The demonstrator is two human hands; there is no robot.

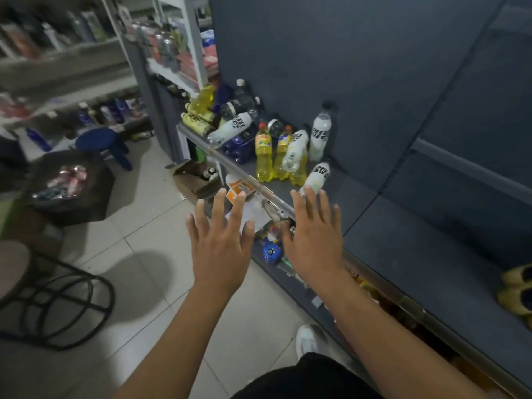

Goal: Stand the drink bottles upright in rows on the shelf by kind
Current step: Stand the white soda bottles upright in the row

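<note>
The grey shelf (359,203) had a messy heap of drink bottles (227,122) lying at its far end. Nearer, three yellow bottles (263,156) stood together, with one white bottle (320,133) upright just behind. The left hand (220,246) and right hand (315,243) were both spread open, holding nothing, the right one just short of a tilted white bottle (315,178).
</note>
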